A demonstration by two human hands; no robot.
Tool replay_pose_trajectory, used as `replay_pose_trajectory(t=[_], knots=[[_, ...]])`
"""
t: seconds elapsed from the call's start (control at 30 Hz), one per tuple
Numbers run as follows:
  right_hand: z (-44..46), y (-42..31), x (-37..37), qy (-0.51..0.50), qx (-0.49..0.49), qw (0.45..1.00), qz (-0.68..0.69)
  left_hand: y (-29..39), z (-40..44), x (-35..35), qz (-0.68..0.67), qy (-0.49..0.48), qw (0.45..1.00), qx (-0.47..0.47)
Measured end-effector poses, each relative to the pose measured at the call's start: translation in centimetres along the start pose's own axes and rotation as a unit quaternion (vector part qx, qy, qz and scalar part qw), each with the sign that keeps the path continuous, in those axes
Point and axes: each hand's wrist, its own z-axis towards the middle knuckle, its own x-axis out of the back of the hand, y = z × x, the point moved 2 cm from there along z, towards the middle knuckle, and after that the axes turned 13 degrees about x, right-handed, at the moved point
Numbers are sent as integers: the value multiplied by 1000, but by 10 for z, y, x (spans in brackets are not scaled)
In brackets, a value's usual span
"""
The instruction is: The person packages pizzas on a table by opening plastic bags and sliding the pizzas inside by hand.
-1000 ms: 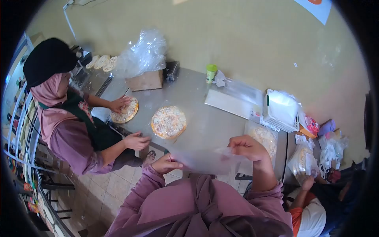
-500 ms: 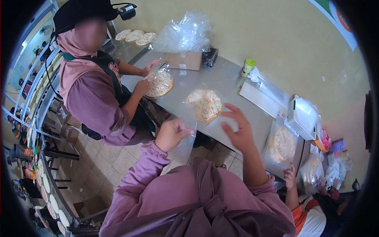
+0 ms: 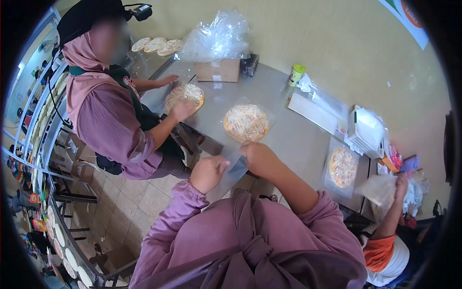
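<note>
A round pizza (image 3: 245,123) with a pale, crumbly topping lies on the steel table in front of me, with clear plastic around it. The near end of this clear plastic bag (image 3: 234,169) hangs past the table edge between my hands. My left hand (image 3: 208,174) is closed on the bag's left side, thumb pressed to the fingers. On the other side, my right hand (image 3: 257,158) pinches the bag just below the pizza. Its fingertips are partly hidden by the back of the hand.
At left, a co-worker's hand (image 3: 182,111) touches another pizza (image 3: 186,95). A bagged pizza (image 3: 343,167) lies at the table's right end; beyond, an orange-sleeved person holds a plastic bag (image 3: 378,190). Along the wall stand a cardboard box (image 3: 217,71), green cup (image 3: 297,75) and white basket (image 3: 368,132).
My right hand has come left and down from an open pose and closed on the bag. The orange-sleeved person's hand has left the bagged pizza and lifted a plastic bag farther right.
</note>
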Motion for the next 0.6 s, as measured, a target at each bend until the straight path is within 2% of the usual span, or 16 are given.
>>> replay_pose_trajectory(t=[0.03,0.13,0.17,0.2,0.23,0.33,0.37,0.43,0.47,0.53,0.6], knots=[[-3,0,-5,3,24,999,32,-4,-3,1,0,0,1000,0],[-10,-2,-13,27,61,998,17,-13,-14,1,-27,16,999,26],[-11,-1,-13,28,59,998,19,-15,-19,-1,-11,37,999,-16],[-14,2,-13,14,16,999,42,-16,-24,-3,4,58,997,-56],[-16,4,-13,0,-27,997,66,-18,-29,-4,4,55,997,-56],[-25,10,-6,4,-55,994,92,-23,-46,-17,108,-73,987,-95],[-29,14,-9,5,-57,994,94,-29,-50,-21,110,-77,986,-95],[-39,23,-16,46,-81,990,105,-49,-54,-34,105,-158,981,-35],[-43,25,-18,49,-83,990,106,-55,-54,-37,108,-161,980,-37],[-50,27,-24,32,-80,989,123,-64,-52,-42,-30,-191,980,57],[-57,33,-29,27,-81,989,120,-71,-51,-48,-51,-166,983,53]])
